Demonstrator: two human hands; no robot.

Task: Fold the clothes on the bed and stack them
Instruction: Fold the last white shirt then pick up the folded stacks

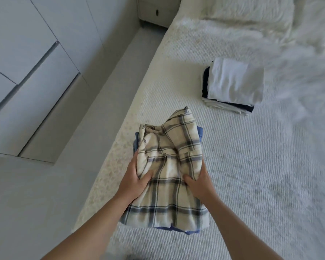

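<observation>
- Clothes here mean mainly a plaid shirt [169,175], cream with blue-grey checks, lying folded near the bed's [242,166] left edge on top of a blue garment [176,228] whose edges peek out beneath it.
- Left hand [134,182] grips the shirt's left side, thumb on top, fingers tucked under the fabric.
- Right hand [196,182] grips the right side the same way, fingers hidden in the cloth.
- Soft, light and floppy by the look of it, the shirt will likely sag and unfold unless supported from both sides low down.
- Further right and well apart sits a folded stack [233,85] of white and navy items.
- Fluffy white bedding [298,34] lies beyond.
</observation>
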